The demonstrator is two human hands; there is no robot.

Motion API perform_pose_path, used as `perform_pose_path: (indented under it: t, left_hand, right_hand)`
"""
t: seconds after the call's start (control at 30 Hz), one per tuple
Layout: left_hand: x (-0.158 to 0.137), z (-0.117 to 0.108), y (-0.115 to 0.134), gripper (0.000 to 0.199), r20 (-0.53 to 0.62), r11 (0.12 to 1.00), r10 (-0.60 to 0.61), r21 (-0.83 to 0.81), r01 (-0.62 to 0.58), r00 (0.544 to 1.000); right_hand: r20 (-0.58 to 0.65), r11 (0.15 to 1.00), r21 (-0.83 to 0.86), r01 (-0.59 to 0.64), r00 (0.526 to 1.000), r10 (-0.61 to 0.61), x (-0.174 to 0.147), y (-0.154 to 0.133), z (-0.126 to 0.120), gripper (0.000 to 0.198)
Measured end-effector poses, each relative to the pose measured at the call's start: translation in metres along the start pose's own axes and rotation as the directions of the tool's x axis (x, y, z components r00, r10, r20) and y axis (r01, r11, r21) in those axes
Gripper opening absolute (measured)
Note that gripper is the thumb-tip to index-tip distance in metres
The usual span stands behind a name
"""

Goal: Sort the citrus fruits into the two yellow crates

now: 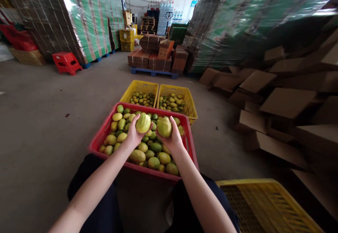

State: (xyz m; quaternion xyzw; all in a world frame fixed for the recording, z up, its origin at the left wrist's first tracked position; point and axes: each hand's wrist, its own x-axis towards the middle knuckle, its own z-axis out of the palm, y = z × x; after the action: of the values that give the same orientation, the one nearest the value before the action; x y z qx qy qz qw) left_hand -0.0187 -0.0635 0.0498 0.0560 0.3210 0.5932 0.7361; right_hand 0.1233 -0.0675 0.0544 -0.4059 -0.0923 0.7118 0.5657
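Observation:
My left hand is wrapped round a large, ribbed yellow-green lemon. Close beside it, my right hand grips another lumpy yellow-green lemon. Both fruits are held up side by side, a small gap apart, over a red plastic crate. Green and yellow lemons of mixed sizes fill much of that crate. My hands and forearms hide part of the fruit in it.
Two yellow crates with smaller lemons stand just beyond the red one. Another yellow crate is by my right leg. Cardboard boxes pile up on the right. A red stool and a loaded blue pallet are farther off.

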Motion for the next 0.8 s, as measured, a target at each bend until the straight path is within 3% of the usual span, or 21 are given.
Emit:
perform_pose_path:
  t: [0.13,0.27,0.47,0.57,0.7,0.8]
  left_hand:
    - [0.000,-0.001,0.002,0.041,0.026,0.998,-0.030,0.047,0.029,0.999]
    - [0.005,-0.005,0.001,0.030,-0.026,0.999,0.022,0.027,-0.021,0.999]
    - [0.009,-0.003,0.000,0.029,-0.052,0.997,-0.065,-0.048,0.063,0.997]
    - [0.005,0.000,0.001,0.024,-0.068,0.997,-0.055,-0.051,0.052,0.996]
    - [0.000,0.002,0.002,0.017,-0.099,0.999,-0.007,-0.035,0.004,0.995]
    - [0.001,0.000,-0.001,0.021,-0.153,0.998,-0.057,-0.009,0.057,0.987]
  right_hand:
    - [-0.044,0.999,-0.033,-0.004,0.999,0.002,0.007,0.006,-0.004,0.027]
    - [-0.107,1.000,-0.027,0.010,0.994,-0.013,0.009,0.006,-0.005,0.023]
    - [0.061,1.000,-0.009,0.004,0.998,-0.004,-0.001,-0.002,0.000,0.019]
    - [0.086,1.000,-0.020,0.021,0.996,-0.019,-0.003,-0.003,0.002,0.020]
    - [-0.004,0.999,0.043,0.031,1.000,-0.031,0.004,0.000,-0.002,0.020]
    - [-0.075,1.000,0.018,-0.021,0.997,0.023,0.014,0.005,-0.009,0.021]
